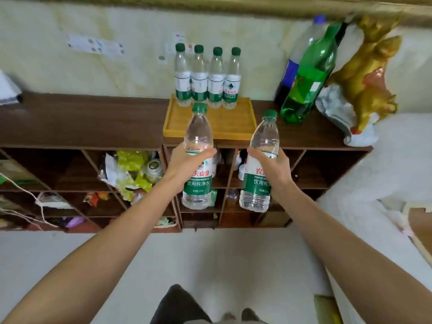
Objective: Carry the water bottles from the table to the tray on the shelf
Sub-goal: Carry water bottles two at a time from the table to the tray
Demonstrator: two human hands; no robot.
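Observation:
My left hand (184, 163) grips a clear water bottle (198, 183) with a green cap and green label, held upright in front of the shelf. My right hand (268, 168) grips a second such water bottle (257, 185), tilted slightly right. Both bottles hang just short of the yellow wooden tray (236, 127) on top of the dark brown shelf (81, 120). Several matching water bottles (208, 78) stand in a row along the tray's back edge. The tray's front part is bare.
A large green bottle (308, 76) and a blue-capped bottle (289, 73) lean right of the tray, next to a golden figurine (367, 73). The shelf's cubbies below hold crumpled bags (131, 174) and clutter. A white bed (385, 164) lies at the right. My feet stand on pale floor (210, 260).

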